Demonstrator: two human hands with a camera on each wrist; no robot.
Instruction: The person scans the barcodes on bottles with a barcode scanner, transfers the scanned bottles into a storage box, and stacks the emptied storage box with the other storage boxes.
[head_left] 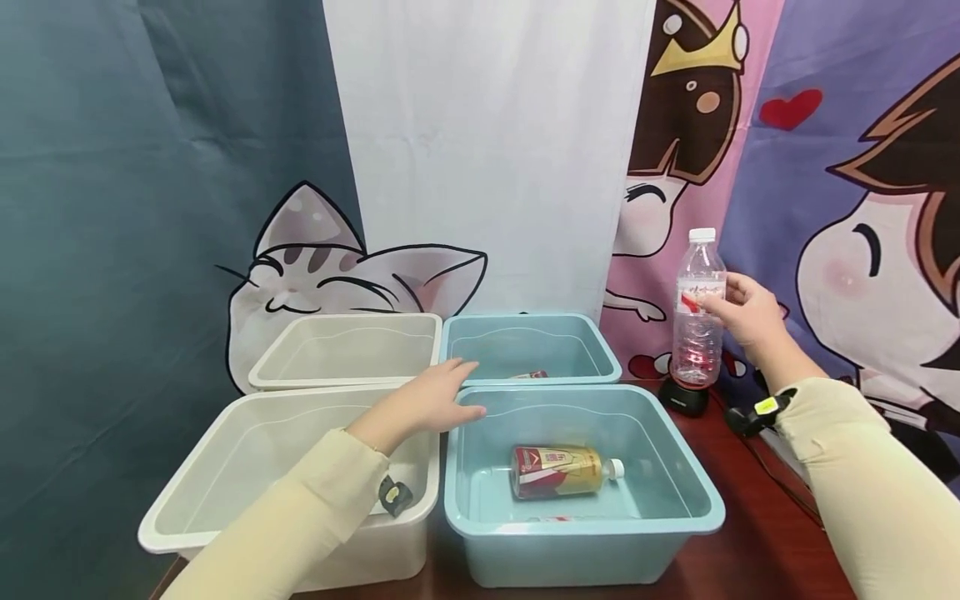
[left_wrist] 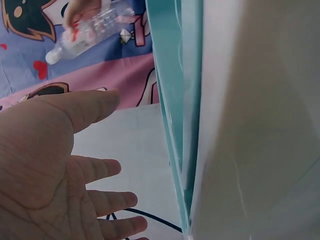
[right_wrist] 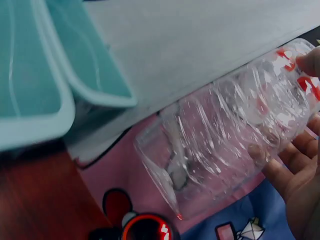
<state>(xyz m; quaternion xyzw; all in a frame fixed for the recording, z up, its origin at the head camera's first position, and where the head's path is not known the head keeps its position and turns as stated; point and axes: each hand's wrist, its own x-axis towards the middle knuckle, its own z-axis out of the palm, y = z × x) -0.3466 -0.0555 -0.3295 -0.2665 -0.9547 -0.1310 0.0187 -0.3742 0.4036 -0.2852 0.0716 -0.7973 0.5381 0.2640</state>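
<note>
My right hand [head_left: 750, 317] grips a clear plastic bottle [head_left: 699, 333] round its label, cap upward, beside the blue bins at the right. In the right wrist view the bottle's ribbed lower part [right_wrist: 225, 130] looks see-through, with no liquid showing. My left hand [head_left: 427, 396] hovers over the inner rim of the front white bin [head_left: 180, 500], fingers spread and holding nothing. The left wrist view shows its open palm [left_wrist: 40, 165]. Inside the front blue bin [head_left: 585, 542] lies a bottle with a red and gold label [head_left: 558, 472]; another label peeks from behind its front wall.
Behind stand a second white bin [head_left: 360, 350] and a second blue bin [head_left: 517, 333], which holds a small red item [head_left: 531, 375]. A black round device [head_left: 684, 398] with a cable sits on the red-brown table [head_left: 750, 517]. Cartoon-print curtains [head_left: 487, 167] hang close behind.
</note>
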